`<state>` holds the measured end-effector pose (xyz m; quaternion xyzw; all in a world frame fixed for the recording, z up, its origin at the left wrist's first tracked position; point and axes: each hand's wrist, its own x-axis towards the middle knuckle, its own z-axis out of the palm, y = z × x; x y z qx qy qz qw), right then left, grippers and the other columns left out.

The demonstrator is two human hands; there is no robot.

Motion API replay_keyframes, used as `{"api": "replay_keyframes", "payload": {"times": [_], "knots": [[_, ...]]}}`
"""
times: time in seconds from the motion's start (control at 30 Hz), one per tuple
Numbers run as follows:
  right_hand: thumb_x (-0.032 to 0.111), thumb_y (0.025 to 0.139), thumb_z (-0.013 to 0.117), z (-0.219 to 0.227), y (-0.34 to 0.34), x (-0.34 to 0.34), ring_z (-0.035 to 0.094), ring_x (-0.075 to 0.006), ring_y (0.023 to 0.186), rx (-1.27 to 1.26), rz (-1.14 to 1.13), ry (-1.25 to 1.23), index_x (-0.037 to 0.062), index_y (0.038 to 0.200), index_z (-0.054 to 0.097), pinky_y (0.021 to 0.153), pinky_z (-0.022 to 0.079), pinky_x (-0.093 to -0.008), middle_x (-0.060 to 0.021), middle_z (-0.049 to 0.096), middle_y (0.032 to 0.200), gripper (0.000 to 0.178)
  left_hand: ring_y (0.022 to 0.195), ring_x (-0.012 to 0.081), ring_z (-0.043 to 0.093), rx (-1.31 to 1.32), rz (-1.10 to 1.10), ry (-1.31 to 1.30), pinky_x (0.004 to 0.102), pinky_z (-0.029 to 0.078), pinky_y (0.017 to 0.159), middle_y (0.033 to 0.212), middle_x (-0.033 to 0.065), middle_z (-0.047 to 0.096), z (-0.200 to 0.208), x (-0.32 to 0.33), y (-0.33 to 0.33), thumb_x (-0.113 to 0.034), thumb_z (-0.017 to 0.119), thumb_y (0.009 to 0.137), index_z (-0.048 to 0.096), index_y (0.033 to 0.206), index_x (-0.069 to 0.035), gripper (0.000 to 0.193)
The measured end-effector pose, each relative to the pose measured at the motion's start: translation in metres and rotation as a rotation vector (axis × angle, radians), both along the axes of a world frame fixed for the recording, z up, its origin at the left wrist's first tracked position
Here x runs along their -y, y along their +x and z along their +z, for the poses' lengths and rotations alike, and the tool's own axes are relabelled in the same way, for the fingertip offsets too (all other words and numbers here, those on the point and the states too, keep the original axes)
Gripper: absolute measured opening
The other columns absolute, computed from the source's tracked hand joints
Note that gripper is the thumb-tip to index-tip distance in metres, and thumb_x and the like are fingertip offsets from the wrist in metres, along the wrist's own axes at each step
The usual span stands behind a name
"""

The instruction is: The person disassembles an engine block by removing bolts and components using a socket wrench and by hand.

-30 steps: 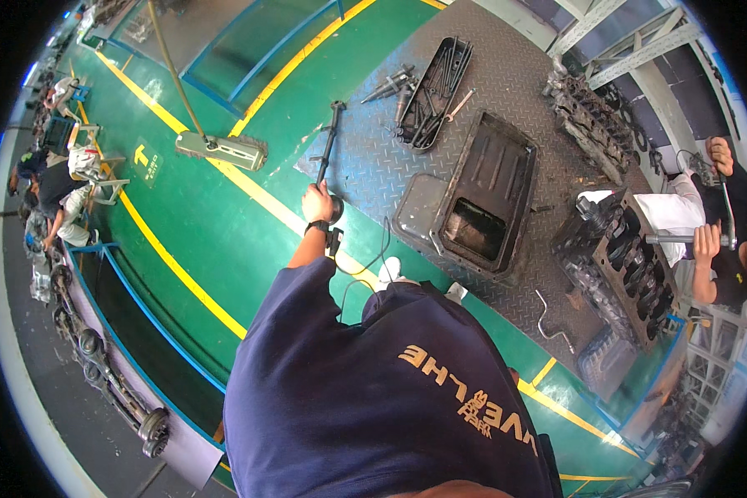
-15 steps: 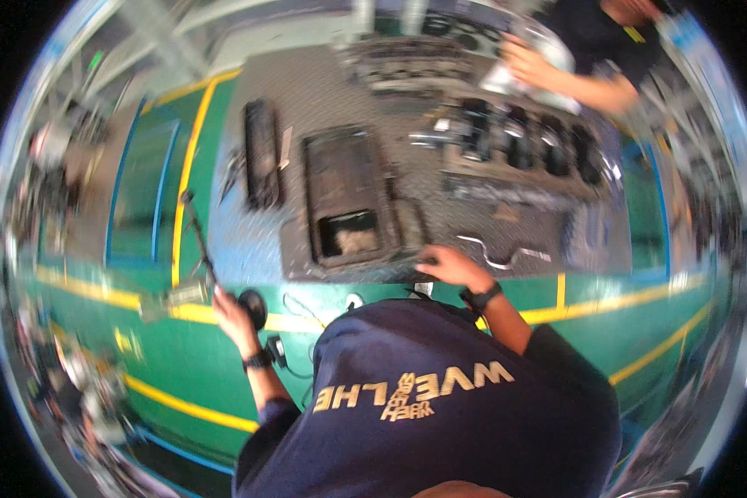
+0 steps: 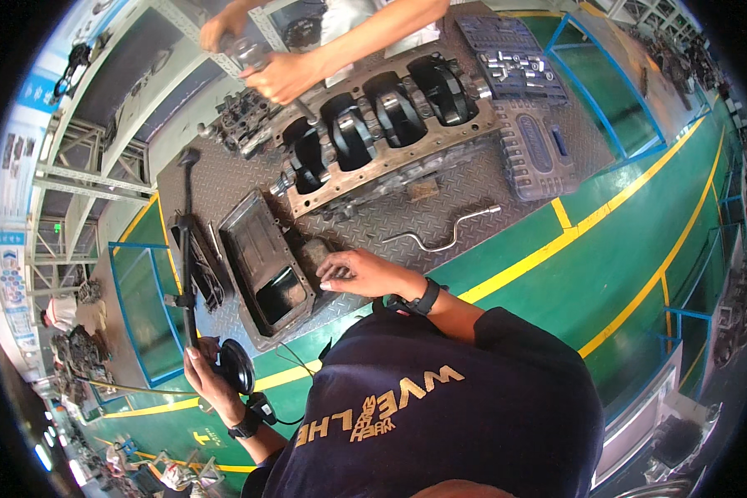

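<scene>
My left hand [image 3: 212, 382] is closed around the lower part of a long black oil pickup tube [image 3: 188, 274], which has brackets along it and a round black disc-shaped end [image 3: 236, 367] beside my fingers. The tube's upper part passes in front of the table's left side. My right hand [image 3: 361, 272] is over the table's near edge, beside the dark rectangular oil pan [image 3: 253, 232]. Its fingers are loosely bent and apart, with nothing visible in them. Close to the fingertips is a small brownish block-like part [image 3: 316, 251]; I cannot tell whether they touch it.
An engine block [image 3: 340, 178] with its crankshaft lies across the table. Over its left end, a co-worker's hands [image 3: 286, 76] grip a tool. A bent speed-handle wrench [image 3: 452, 232] lies nearer me. Grey-blue socket cases [image 3: 539, 162] stand at the right. A narrow black tray-like part [image 3: 197, 266] lies left.
My view has turned, so the table appears rotated and the co-worker's hands are now over the block. The pickup tube now stands more upright in the picture. Both hands remain near the table's front.
</scene>
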<state>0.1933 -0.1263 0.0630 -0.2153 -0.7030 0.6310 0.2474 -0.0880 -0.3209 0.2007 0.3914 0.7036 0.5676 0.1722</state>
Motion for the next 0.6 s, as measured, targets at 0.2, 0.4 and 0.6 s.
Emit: {"api": "replay_keyframes", "payload": {"times": [0.2,0.4,0.6], "knots": [[0.031,0.098,0.068,0.006,0.046,-0.032,0.065,-0.0201,0.113,-0.331,0.047,-0.337,0.0042,0.133,0.057,0.092,0.055,-0.0346,-0.0121,0.068,0.123,0.045,0.075,0.0128,0.046,0.003,-0.272,-0.192,0.0287,0.039,0.072,0.087,0.0052,0.057,0.032,-0.027,0.063,-0.04,0.054,0.103,0.059,0.113,0.007,0.048],[0.034,0.105,0.053,0.032,0.076,-0.037,0.058,-0.0333,0.128,-0.821,0.042,-0.575,0.0037,0.153,0.035,0.108,0.048,-0.046,-0.0251,0.056,0.141,0.059,0.079,0.0311,0.053,-0.188,-0.663,-0.319,0.0396,0.043,0.074,0.087,0.0166,0.055,0.016,-0.066,0.111,-0.033,0.058,0.094,0.054,0.098,0.007,0.04],[0.029,0.106,0.052,0.013,0.097,-0.042,0.06,-0.0438,0.123,-0.977,-0.086,-0.652,0.0041,0.145,0.042,0.107,0.047,-0.0571,-0.0324,0.06,0.131,0.048,0.075,0.038,0.049,-0.283,-0.864,-0.278,0.0441,0.04,0.071,0.079,0.0181,0.048,0.003,-0.118,0.13,-0.024,0.061,0.094,0.05,0.081,0.003,0.032]]}}
